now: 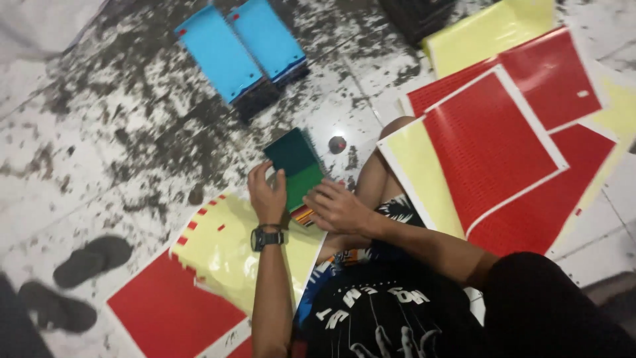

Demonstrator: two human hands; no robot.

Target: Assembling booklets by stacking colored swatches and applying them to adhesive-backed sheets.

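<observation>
The speckled tile floor point(132, 132) fills the view, and the person sits on it with both hands out in front. The biggest things lie beyond and to the right of the right hand: a fan of red sticker sheets point(493, 142) on yellow backing, overlapping and spilling over the person's knee. Under the left forearm lies another sheet point(225, 265), its yellow backing mostly stripped bare, a red part left at its near end. Well ahead of both hands, two blue-topped stacks point(242, 50) sit side by side. Far out to the left of the left hand lies a pair of dark sandals point(76, 282). A small round dark object point(337, 144) rests on the floor just beyond the right hand.

The green panel point(296, 166), a small flat rectangle, is held between the two hands. Its long axis runs away from the person, tilted a little to the left, with the far end darker. The left hand point(266, 195), a black watch point(265, 237) on its wrist, grips the panel's left edge, thumb on top. The right hand point(338, 209) lies flat over the near right corner, fingers pressing down. Both hands touch it; the left closes round it while the right rests on it. A striped scrap point(302, 215) peeks out just beneath the hands.
</observation>
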